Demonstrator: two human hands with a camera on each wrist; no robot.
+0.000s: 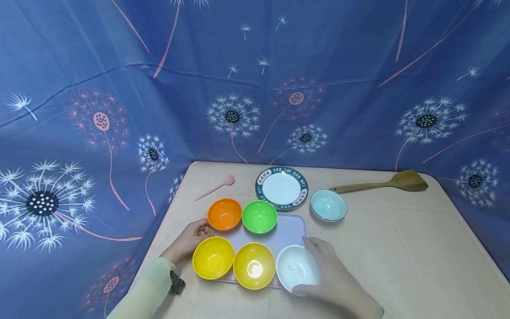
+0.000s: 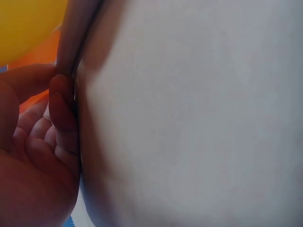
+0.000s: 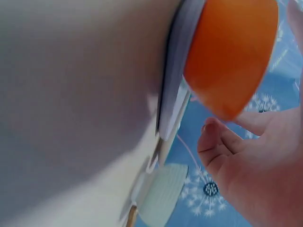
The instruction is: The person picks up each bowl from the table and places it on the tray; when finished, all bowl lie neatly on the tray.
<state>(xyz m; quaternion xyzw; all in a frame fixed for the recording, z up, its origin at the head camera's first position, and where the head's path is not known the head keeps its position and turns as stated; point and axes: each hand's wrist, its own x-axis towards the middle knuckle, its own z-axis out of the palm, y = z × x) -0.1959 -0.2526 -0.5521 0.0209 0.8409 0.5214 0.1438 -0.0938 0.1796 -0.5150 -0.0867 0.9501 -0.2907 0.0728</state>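
Observation:
A pale lilac tray [image 1: 292, 228] lies on the table under several bowls. At its left edge my left hand [image 1: 190, 241] pinches the rim, beside an orange bowl [image 1: 225, 215] and a yellow bowl [image 1: 213, 258]. My right hand [image 1: 332, 272] spans a bowl [image 1: 294, 268] at the tray's near right corner and grips its rim between thumb and fingers. That bowl is white inside; its outside looks orange [image 3: 232, 56] in the right wrist view. A second yellow bowl [image 1: 254, 266] stands left of it, and a green bowl [image 1: 259, 217] is behind.
Behind the tray sits a round plate [image 1: 282, 188] with a dark green patterned rim. A light blue bowl [image 1: 328, 206] and a wooden spatula [image 1: 402, 180] lie at the right. A pink spoon [image 1: 217, 187] is at the back left. Blue dandelion cloth [image 1: 239, 79] hangs around the table.

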